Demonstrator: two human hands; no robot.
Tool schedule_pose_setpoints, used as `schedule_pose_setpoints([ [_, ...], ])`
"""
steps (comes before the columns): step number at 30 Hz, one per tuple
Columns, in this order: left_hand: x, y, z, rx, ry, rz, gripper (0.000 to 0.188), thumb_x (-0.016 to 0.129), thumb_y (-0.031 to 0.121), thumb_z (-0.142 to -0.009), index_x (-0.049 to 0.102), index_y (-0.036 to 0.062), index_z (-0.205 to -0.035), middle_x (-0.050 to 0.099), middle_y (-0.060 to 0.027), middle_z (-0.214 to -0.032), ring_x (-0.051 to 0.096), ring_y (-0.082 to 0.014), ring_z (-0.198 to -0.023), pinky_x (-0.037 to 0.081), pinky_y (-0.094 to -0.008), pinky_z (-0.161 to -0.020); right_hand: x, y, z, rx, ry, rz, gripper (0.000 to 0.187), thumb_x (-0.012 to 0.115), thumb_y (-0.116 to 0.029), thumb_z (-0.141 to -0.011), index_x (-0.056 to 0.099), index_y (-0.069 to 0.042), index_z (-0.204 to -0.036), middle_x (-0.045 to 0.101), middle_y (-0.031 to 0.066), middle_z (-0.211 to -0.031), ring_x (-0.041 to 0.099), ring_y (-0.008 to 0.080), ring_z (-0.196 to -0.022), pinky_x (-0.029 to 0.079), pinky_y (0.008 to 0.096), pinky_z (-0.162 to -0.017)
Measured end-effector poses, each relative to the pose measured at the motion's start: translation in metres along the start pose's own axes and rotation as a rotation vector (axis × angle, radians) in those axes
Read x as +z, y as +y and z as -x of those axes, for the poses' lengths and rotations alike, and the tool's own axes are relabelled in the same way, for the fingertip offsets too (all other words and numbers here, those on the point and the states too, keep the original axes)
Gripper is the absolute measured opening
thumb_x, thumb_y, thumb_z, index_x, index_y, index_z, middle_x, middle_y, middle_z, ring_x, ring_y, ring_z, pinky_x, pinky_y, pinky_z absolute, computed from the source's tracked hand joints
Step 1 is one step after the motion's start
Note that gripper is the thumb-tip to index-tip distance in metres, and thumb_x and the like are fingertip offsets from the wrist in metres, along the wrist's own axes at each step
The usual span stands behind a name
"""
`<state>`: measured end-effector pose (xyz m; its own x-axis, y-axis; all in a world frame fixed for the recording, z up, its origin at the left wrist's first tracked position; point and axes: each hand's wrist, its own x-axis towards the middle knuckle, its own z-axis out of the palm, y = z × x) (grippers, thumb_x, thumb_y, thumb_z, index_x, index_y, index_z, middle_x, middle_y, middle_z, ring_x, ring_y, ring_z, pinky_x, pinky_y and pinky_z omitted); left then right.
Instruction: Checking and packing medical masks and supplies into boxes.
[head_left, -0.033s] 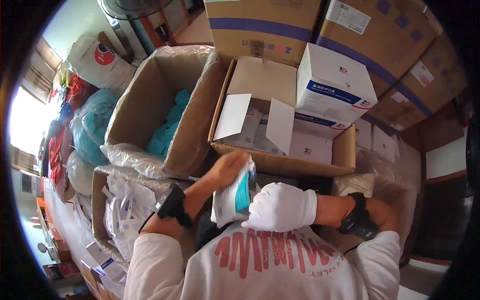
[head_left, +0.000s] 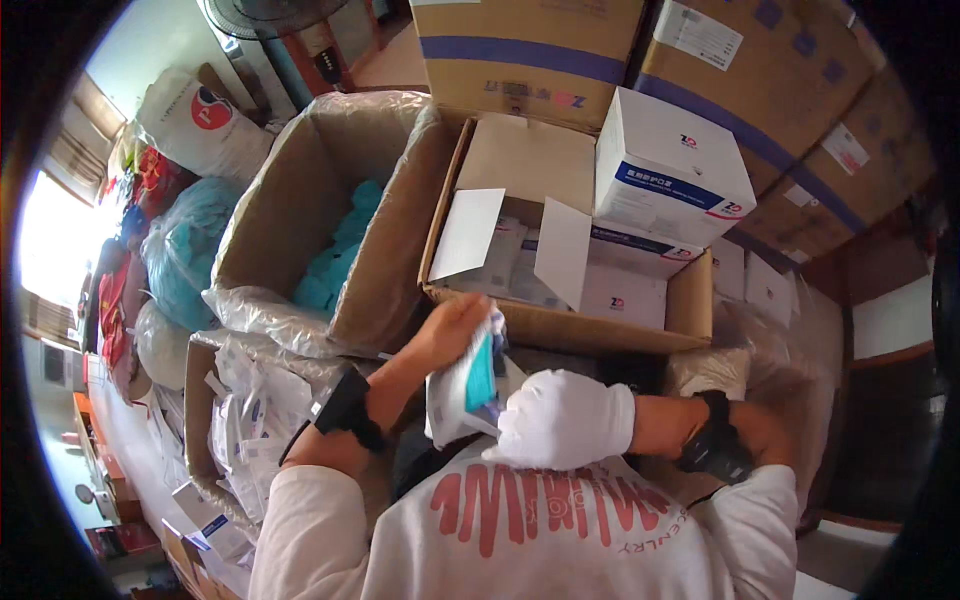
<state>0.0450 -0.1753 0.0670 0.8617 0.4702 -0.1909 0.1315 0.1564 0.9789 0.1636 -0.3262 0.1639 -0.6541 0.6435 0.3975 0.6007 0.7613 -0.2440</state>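
In front of my chest is a thin white pouch (head_left: 445,405), tilted, with a folded teal piece (head_left: 481,375) showing at its opened side. The teal piece looks like a face mask. My bare left hand (head_left: 455,330) pinches the pouch's upper end. My right hand (head_left: 565,420), in a white glove, is closed at the pouch's right edge, and its fingertips are partly hidden. A little purple shows between the teal piece and the glove. Beyond my hands, an open carton (head_left: 570,318) holds white boxes, one with its flaps raised over packets (head_left: 500,255).
On the left, a plastic-lined carton (head_left: 270,225) holds teal pieces (head_left: 340,250). Below it, another carton is filled with white pouches (head_left: 245,420). A closed white box (head_left: 675,165) stands on the open carton. Large brown cartons (head_left: 520,60) are stacked behind.
My left hand has moved slightly up and left. The pouch and teal piece have shifted a little, and more purple shows beside the glove. My right hand has hardly moved.
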Motion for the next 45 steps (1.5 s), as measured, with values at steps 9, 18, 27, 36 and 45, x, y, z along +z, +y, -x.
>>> schedule_pose_setpoints([
  [9,-0.016,0.001,0.012,0.224,0.259,-0.305,0.023,0.041,0.022,-0.093,0.051,0.0021,-0.085,0.046,-0.0003,-0.073,0.043,-0.0071,-0.069,0.038,-0.0237,-0.064,0.007,0.001,0.036,0.295,0.137,-0.101,0.012,0.058,-0.023,-0.079,0.059,-0.017,-0.069,0.051,0.0039,-0.060,0.053,0.0224,-0.055,0.042,0.0339,-0.047],
  [18,0.005,0.023,0.036,0.118,-0.116,-0.588,0.038,0.054,0.035,-0.083,0.051,0.0050,-0.106,0.060,-0.0149,-0.091,0.059,-0.0300,-0.085,0.045,-0.0390,-0.072,0.010,0.017,0.057,0.548,0.223,-0.379,0.018,0.056,-0.023,-0.084,0.060,-0.009,-0.073,0.055,0.0075,-0.065,0.053,0.0252,-0.058,0.039,0.0376,-0.052],
  [27,-0.020,-0.004,0.016,0.099,0.244,-0.429,0.029,0.043,0.027,-0.091,0.054,0.0024,-0.080,0.053,-0.0083,-0.069,0.051,-0.0144,-0.064,0.043,-0.0314,-0.061,0.023,-0.012,0.023,0.239,0.150,-0.154,0.014,0.058,-0.024,-0.078,0.054,-0.011,-0.072,0.052,0.0064,-0.066,0.055,0.0230,-0.057,0.045,0.0329,-0.050],
  [36,-0.056,0.036,0.018,0.505,0.639,-0.413,0.025,0.042,0.022,-0.092,0.053,0.0020,-0.082,0.049,-0.0037,-0.067,0.044,-0.0083,-0.062,0.038,-0.0255,-0.056,-0.020,0.006,0.033,0.436,0.216,-0.121,0.005,0.060,-0.011,-0.079,0.056,-0.008,-0.077,0.048,0.0064,-0.064,0.051,0.0257,-0.058,0.042,0.0348,-0.050],
  [45,-0.009,0.069,0.017,0.787,0.584,-0.721,0.008,0.054,0.006,-0.081,0.055,-0.0002,-0.077,0.050,-0.0124,-0.063,0.050,-0.0261,-0.056,0.039,-0.0319,-0.050,-0.057,0.034,-0.036,0.452,0.504,-0.231,0.014,0.060,-0.014,-0.080,0.058,-0.006,-0.091,0.059,0.0114,-0.091,0.057,0.0285,-0.085,0.044,0.0361,-0.076],
])
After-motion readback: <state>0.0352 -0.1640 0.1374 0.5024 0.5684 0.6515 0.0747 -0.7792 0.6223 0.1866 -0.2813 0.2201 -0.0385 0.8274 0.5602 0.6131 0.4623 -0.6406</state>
